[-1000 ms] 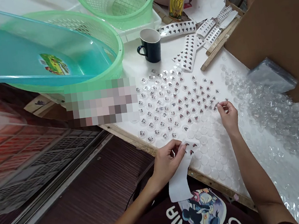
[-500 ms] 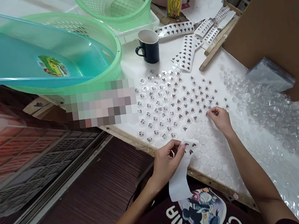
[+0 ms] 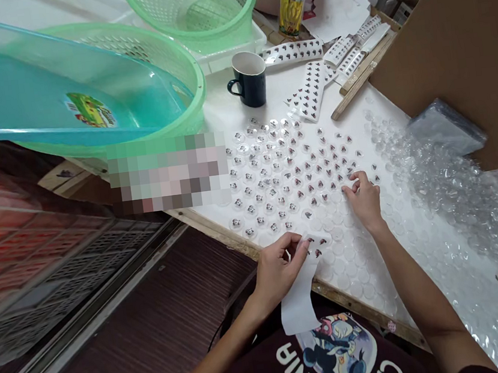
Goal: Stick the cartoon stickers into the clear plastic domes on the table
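Observation:
My left hand (image 3: 281, 267) is closed on a strip of stickers (image 3: 299, 298). A few small dark printed stickers remain on its upper end, and the blank white backing hangs down over the table edge. Over the rows of small clear round discs (image 3: 340, 257) is my right hand (image 3: 365, 199). One fingertip touches down at a disc at the edge of the stickered ones, and the other fingers are bent and apart from it. Left of that hand, many stickered discs (image 3: 299, 194) carry small dark or black-and-white prints.
A dark mug (image 3: 251, 83) stands behind the discs, near more sticker strips (image 3: 312, 91) and a patterned glass (image 3: 293, 5). Green baskets (image 3: 200, 83) and a blue tub (image 3: 140, 112) are at back left. Loose clear discs (image 3: 453, 185) heap at right beside a brown board (image 3: 442, 60).
The pinched fingertips of my right hand have parted, while the hand stays at nearly the same spot. My left hand and its strip have not moved.

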Demonstrator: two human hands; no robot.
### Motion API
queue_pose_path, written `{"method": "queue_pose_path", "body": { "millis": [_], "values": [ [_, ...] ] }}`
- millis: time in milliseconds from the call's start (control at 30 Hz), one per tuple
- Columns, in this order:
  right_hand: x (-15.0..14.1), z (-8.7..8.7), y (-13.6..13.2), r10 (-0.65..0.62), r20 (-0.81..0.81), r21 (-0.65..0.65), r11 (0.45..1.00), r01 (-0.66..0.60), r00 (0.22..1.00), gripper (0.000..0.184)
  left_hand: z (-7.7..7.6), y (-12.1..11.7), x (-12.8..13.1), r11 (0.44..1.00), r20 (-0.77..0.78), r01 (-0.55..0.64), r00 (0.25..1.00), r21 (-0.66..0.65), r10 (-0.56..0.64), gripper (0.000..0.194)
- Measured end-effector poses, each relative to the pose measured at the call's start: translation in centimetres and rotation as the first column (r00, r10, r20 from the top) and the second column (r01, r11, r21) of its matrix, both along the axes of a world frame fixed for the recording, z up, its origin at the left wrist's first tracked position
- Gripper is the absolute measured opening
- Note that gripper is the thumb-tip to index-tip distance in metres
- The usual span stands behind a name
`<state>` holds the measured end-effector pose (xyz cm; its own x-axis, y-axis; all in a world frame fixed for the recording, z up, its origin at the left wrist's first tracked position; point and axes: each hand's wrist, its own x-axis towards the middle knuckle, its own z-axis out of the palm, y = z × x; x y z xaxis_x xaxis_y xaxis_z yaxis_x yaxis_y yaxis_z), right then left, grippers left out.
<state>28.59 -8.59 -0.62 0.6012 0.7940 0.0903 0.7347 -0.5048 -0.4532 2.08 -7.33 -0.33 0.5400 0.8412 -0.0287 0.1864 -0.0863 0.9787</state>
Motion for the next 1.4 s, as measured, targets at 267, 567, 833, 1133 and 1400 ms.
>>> {"method": "queue_pose_path", "body": {
  "millis": [267, 567, 833, 1133, 1400],
  "values": [
    [0.7, 0.1, -0.7, 0.132, 0.017, -0.007, 0.991, -0.132, 0.991, 0.017, 0.3, 0.1, 0.0, 1.0, 0.007, 0.001, 1.0, 0.007, -0.001, 0.021],
    [1.1, 0.3, -0.5, 0.203, -0.014, -0.033, 0.978, -0.204, 0.979, 0.015, 0.4, 0.1, 0.1, 1.0, -0.005, -0.005, 1.0, 0.0, 0.005, 0.021],
    [1.2, 0.3, -0.3, 0.236, -0.1, 0.015, 0.972, -0.236, 0.966, 0.02, 0.4, 0.1, 0.1, 1.0, -0.015, 0.003, 1.0, -0.006, -0.003, 0.023],
    [-0.4, 2.9, -1.2, 0.165, -0.105, 0.222, 0.965, -0.139, 0.981, 0.018, 0.6, 0.2, 0.1, 1.0, -0.01, -0.013, 1.0, -0.021, 0.013, 0.023],
    [-7.5, 4.7, -5.0, 0.374, -0.499, 0.139, 0.925, -0.353, 0.782, 0.014, 0.6, 0.2, 0.1, 0.998, -0.002, -0.03, 1.0, -0.047, 0.03, 0.027]
  ]
}}
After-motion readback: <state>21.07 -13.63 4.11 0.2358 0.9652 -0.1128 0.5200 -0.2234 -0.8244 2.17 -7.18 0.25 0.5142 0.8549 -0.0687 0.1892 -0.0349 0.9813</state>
